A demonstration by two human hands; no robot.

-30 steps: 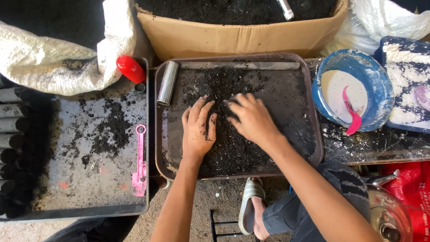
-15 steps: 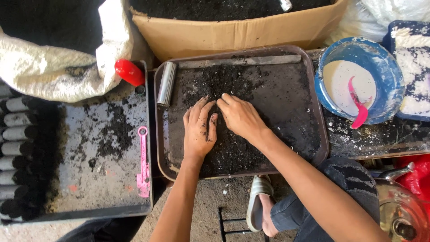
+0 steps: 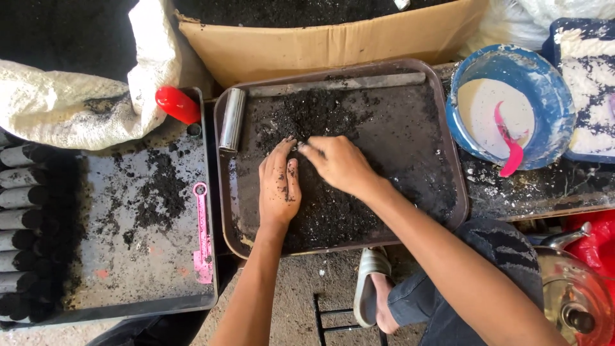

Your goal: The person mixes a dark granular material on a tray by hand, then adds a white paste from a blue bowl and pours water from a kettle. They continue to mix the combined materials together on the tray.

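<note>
Brown tray (image 3: 448, 160) at centre: left hand (image 3: 279, 186) lying flat on black powder (image 3: 320, 122), right hand (image 3: 339, 163) now sliding leftward, fingertips meeting; anything pinched is hidden.

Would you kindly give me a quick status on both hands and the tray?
Left hand flat on black powder. Right hand pinching powder beside it. Brown tray steady. Metal tube at tray's left edge, clear of hands.

- both hands flat in the black powder on the brown tray (image 3: 458, 192), left hand (image 3: 279, 186) beside right hand (image 3: 339, 164), fingertips nearly touching
- metal tube (image 3: 232, 120) lying at the tray's left edge
- blue bowl (image 3: 551, 102) of white paste off right
</note>
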